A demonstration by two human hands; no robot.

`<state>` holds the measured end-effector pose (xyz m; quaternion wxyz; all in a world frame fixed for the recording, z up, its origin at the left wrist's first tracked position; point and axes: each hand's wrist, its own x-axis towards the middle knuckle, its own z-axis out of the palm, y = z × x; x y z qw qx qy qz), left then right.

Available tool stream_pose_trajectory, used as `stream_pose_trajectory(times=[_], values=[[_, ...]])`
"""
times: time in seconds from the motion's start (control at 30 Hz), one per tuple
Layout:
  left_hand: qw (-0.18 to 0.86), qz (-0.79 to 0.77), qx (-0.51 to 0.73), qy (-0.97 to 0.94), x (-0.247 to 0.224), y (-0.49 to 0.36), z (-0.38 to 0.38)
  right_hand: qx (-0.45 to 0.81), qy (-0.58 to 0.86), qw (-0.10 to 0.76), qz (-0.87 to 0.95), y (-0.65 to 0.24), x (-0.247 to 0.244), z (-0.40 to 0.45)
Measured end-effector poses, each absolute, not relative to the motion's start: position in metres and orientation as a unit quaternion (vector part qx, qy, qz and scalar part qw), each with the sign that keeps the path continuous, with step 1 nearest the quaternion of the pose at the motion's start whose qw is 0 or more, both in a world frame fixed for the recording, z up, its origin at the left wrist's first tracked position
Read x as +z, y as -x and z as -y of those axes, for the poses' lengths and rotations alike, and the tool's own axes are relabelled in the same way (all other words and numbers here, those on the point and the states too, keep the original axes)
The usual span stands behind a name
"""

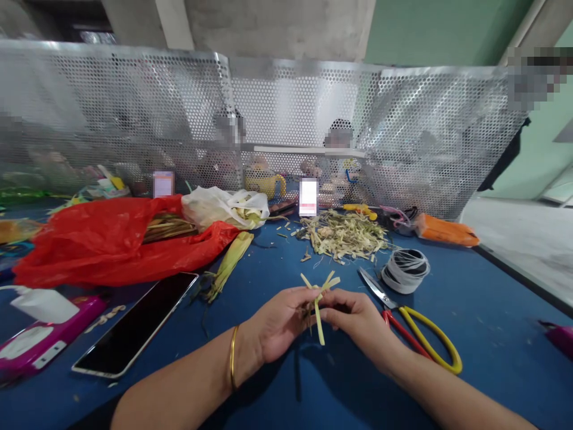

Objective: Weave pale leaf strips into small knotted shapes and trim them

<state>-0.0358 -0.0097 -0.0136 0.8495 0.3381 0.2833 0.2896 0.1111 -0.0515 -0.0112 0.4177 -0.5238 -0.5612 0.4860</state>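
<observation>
Low over the blue table, both my hands pinch a small piece of crossed pale-yellow husk strips [319,307], their ends sticking out upward and downward. My left hand [282,325], with a gold bangle at the wrist, grips it from the left, thumb and fingertips together. From the other side, the thumb and fingers of my right hand [353,313] close on it. Fingers hide the middle of the piece. Just right of my right hand lie scissors [394,307] with one red and one yellow handle, blades apart, beside a spool of white cord [405,272].
Husk scraps [344,236] are heaped ahead. On the left are a red plastic bag [102,251], a white bag [219,206], a husk bundle [230,263], a phone [138,322] and a magenta power strip [49,340]. A perforated metal screen [290,101] spans the back, people behind it.
</observation>
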Motion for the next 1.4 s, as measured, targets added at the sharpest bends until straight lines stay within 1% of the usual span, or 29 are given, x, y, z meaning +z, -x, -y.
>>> stream_pose_trajectory(times=[0.1, 0.17, 0.27, 0.43, 0.5, 0.67, 0.73, 0.8, 0.9, 0.97, 1.0, 1.07, 1.13, 1.2, 1.3, 1.4], values=[[0.846, -0.285, 0.276, -0.355, -0.016, 0.034, 0.012, 0.512, 0.520, 0.413, 0.545, -0.108, -0.016, 0.052], [0.838, -0.305, 0.277, -0.357, -0.015, 0.035, 0.013, 0.494, 0.526, 0.418, 0.552, -0.112, -0.020, 0.049], [0.815, -0.342, 0.287, -0.370, -0.014, 0.037, 0.012, 0.420, 0.538, 0.420, 0.598, -0.123, -0.024, 0.044], [0.733, -0.409, 0.309, -0.447, -0.012, 0.038, 0.010, 0.262, 0.548, 0.411, 0.679, -0.136, -0.017, 0.044], [0.717, -0.415, 0.308, -0.468, -0.012, 0.038, 0.010, 0.242, 0.556, 0.409, 0.681, -0.137, -0.014, 0.045], [0.713, -0.414, 0.292, -0.485, -0.011, 0.039, 0.011, 0.267, 0.577, 0.375, 0.675, -0.136, -0.012, 0.044], [0.701, -0.424, 0.292, -0.493, -0.011, 0.039, 0.010, 0.253, 0.579, 0.364, 0.684, -0.138, -0.014, 0.042], [0.685, -0.438, 0.299, -0.499, -0.011, 0.040, 0.010, 0.217, 0.585, 0.358, 0.695, -0.141, -0.014, 0.042], [0.665, -0.464, 0.306, -0.498, -0.010, 0.039, 0.009, 0.132, 0.591, 0.378, 0.700, -0.143, -0.010, 0.044], [0.656, -0.477, 0.305, -0.498, -0.008, 0.039, 0.011, 0.084, 0.564, 0.388, 0.724, -0.142, -0.006, 0.047], [0.655, -0.480, 0.302, -0.500, -0.007, 0.038, 0.011, 0.069, 0.543, 0.380, 0.746, -0.140, -0.005, 0.049], [0.658, -0.477, 0.294, -0.503, -0.006, 0.038, 0.013, 0.057, 0.501, 0.338, 0.794, -0.137, -0.005, 0.050], [0.668, -0.470, 0.284, -0.502, -0.005, 0.038, 0.014, 0.067, 0.479, 0.288, 0.827, -0.135, -0.007, 0.050], [0.679, -0.463, 0.277, -0.498, -0.005, 0.038, 0.015, 0.087, 0.473, 0.255, 0.839, -0.136, -0.010, 0.049], [0.692, -0.451, 0.266, -0.497, -0.006, 0.038, 0.015, 0.091, 0.478, 0.243, 0.839, -0.138, -0.012, 0.047], [0.701, -0.437, 0.263, -0.498, -0.008, 0.038, 0.013, 0.054, 0.476, 0.225, 0.849, -0.138, -0.010, 0.046]])
